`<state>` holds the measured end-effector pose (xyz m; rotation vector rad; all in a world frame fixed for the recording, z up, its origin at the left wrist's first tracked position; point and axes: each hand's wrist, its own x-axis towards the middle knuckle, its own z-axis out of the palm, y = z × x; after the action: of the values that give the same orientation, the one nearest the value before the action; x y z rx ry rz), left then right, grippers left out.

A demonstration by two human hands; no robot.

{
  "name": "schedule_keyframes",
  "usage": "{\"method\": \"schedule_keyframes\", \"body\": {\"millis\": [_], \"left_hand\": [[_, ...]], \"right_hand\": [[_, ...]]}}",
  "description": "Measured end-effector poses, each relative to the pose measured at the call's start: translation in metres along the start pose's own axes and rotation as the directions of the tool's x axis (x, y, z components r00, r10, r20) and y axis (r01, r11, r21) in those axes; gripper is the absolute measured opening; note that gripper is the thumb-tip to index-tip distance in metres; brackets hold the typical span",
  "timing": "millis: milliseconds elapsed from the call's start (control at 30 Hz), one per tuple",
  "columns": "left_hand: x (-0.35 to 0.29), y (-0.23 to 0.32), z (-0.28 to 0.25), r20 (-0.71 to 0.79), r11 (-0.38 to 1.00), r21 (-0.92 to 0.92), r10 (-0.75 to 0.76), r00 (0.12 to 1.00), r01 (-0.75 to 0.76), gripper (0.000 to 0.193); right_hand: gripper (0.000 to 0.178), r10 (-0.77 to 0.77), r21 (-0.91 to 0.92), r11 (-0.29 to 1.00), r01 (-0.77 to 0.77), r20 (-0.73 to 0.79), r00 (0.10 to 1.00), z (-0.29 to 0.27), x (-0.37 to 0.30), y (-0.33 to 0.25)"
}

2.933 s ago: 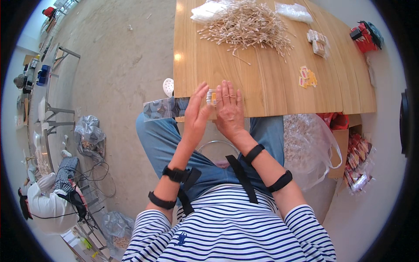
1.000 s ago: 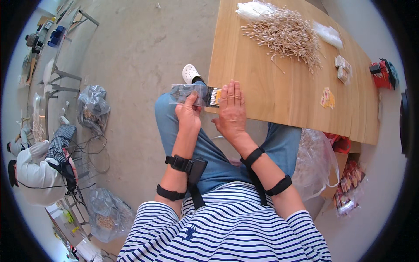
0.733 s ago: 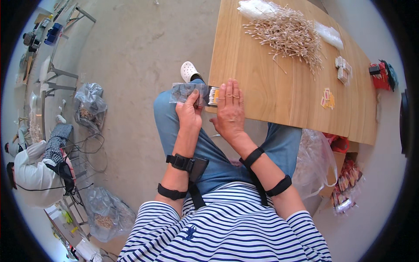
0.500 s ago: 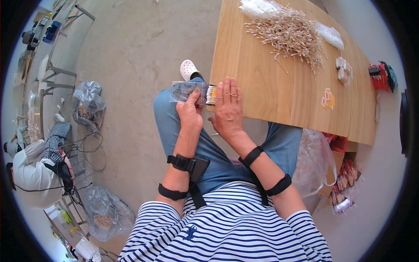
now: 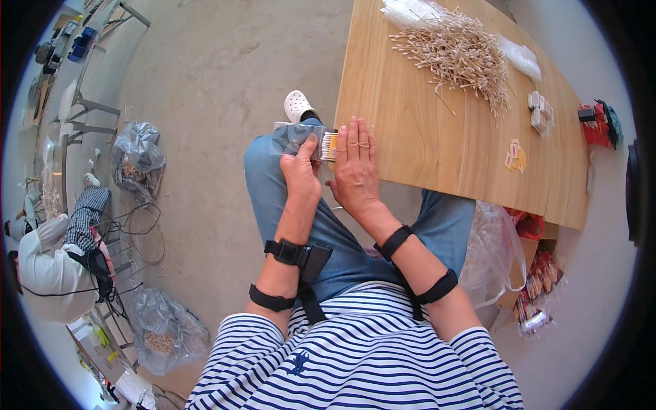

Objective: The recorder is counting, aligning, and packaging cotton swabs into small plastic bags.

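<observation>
A small clear plastic bag (image 5: 285, 140) is pinched in my left hand (image 5: 301, 174), thumb on top, just off the table's near left corner. Poking out of the bag's right end is a row of white-tipped cotton swabs (image 5: 326, 145) with a yellow card (image 5: 333, 146) beside them. My right hand (image 5: 355, 167) lies flat with straight fingers over the right end of that card, at the edge of the wooden table (image 5: 403, 130). The palm hides the rest of the card and whatever lies beneath.
Loose cotton swabs (image 5: 465, 58) are heaped at the table's far side, between clear plastic bags (image 5: 519, 58). Small filled packs (image 5: 540, 113) and yellow cards (image 5: 514, 157) lie to the right. A co-worker (image 5: 55, 273) sits at far left, near large bags (image 5: 164, 331) on the floor.
Both hands keep nearly the same pose over the bag and swabs. The view has shifted slightly, so the table and legs sit a little farther right.
</observation>
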<state>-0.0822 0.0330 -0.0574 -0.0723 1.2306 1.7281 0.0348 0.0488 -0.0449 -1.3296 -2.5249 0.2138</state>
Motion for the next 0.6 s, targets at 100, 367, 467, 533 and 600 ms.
{"method": "schedule_keyframes", "body": {"millis": [100, 367, 467, 533, 600], "left_hand": [[-0.003, 0.006, -0.008, 0.029, 0.989, 0.131, -0.069, 0.997, 0.065, 0.013], [-0.016, 0.007, -0.014, 0.057, 0.992, 0.080, -0.098, 0.994, 0.093, 0.020], [-0.007, 0.003, -0.007, 0.009, 0.997, -0.023, -0.073, 0.997, 0.073, 0.019], [-0.005, 0.001, -0.005, -0.016, 0.996, -0.014, -0.088, 0.996, 0.088, 0.020], [-0.006, 0.000, -0.005, -0.007, 0.999, 0.010, -0.044, 0.999, 0.044, 0.019]], "right_hand": [[0.107, -0.004, 0.017, 1.000, 0.004, 0.016, 1.000, -0.006, 0.000, 0.001], [0.091, -0.006, 0.005, 1.000, 0.005, 0.026, 1.000, -0.006, 0.000, 0.001], [0.088, -0.015, -0.005, 1.000, 0.015, 0.003, 1.000, -0.004, 0.000, 0.001], [0.085, -0.005, 0.015, 1.000, 0.005, -0.004, 1.000, -0.003, 0.000, 0.000], [0.099, -0.001, -0.009, 1.000, 0.001, 0.001, 1.000, -0.001, 0.000, 0.001]]}}
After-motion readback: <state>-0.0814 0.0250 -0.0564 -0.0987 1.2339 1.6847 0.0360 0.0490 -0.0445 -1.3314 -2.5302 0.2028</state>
